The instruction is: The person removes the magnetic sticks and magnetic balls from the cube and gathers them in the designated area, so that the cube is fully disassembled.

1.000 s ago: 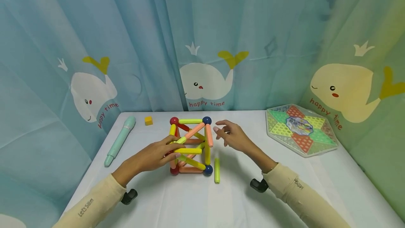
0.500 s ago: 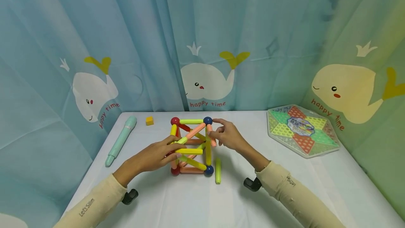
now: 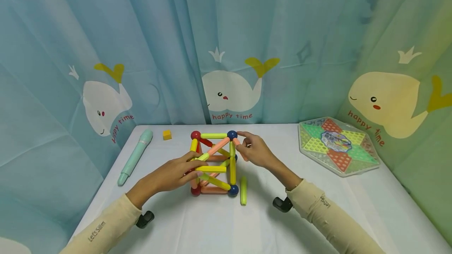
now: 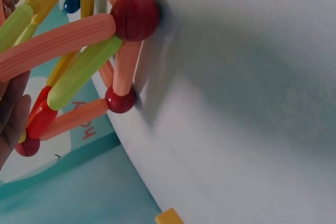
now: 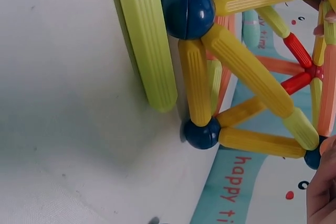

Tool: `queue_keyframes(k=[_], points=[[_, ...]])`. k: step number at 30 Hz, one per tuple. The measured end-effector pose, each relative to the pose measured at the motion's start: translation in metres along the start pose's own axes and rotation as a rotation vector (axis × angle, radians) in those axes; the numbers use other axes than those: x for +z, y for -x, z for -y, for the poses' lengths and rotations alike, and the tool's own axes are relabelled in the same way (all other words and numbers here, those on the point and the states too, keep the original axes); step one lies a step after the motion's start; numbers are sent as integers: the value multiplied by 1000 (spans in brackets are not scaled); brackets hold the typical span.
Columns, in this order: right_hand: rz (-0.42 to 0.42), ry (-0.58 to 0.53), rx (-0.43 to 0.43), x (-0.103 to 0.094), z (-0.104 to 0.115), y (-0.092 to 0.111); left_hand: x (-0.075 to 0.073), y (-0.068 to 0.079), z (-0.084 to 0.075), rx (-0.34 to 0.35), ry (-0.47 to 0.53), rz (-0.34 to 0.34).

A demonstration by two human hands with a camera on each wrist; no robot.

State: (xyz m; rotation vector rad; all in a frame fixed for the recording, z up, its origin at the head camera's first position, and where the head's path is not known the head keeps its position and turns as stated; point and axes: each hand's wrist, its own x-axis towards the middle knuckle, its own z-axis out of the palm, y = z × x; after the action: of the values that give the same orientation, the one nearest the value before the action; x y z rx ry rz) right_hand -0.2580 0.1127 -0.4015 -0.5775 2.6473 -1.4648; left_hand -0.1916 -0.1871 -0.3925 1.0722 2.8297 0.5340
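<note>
A cube-like frame of magnetic rods and balls [image 3: 214, 190] stands on the table, with rods in yellow, orange, lime and red. Red balls mark its left corners, blue balls its right. My left hand [image 3: 176, 172] grips the frame's near upper left, fingers over the top and thumb by a yellow rod [image 3: 215, 169]; the ball there is hidden. At the far upper right corner my right hand [image 3: 257, 151] pinches an orange magnetic rod [image 3: 237, 142], whose upper end meets a blue ball [image 3: 232, 135]. My right index fingertip touches that ball. Both hands show only partly in the wrist views.
One loose lime rod [image 3: 243, 191] lies just right of the frame. Farther left are a mint-green pen-shaped object [image 3: 135, 156] and a small yellow cube [image 3: 167, 135]. A hexagonal Chinese checkers board [image 3: 337, 146] lies at the back right. Curtains [image 3: 226, 30] hang behind the table.
My right hand has moved left to the upper right corner and taken hold of the orange rod. The rod's lower end has swung right. My left hand has stayed put.
</note>
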Motion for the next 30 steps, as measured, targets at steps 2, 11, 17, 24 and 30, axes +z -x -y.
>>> queue_keyframes(k=[2, 11, 17, 24, 30], points=[[6, 4, -17, -1, 0, 0, -1, 0, 0, 0, 2, 0], [41, 14, -69, -8, -9, 2, 1, 0, 1, 40, -47, -23], [25, -27, -70, -18, -17, 4, 1, 0, 1, 47, -48, -30], [108, -74, -38, -28, -26, 10, 1, 0, -1, 10, -19, -6], [158, -74, 3, -33, -35, 20, 2, 0, 0, 7, -26, -8]])
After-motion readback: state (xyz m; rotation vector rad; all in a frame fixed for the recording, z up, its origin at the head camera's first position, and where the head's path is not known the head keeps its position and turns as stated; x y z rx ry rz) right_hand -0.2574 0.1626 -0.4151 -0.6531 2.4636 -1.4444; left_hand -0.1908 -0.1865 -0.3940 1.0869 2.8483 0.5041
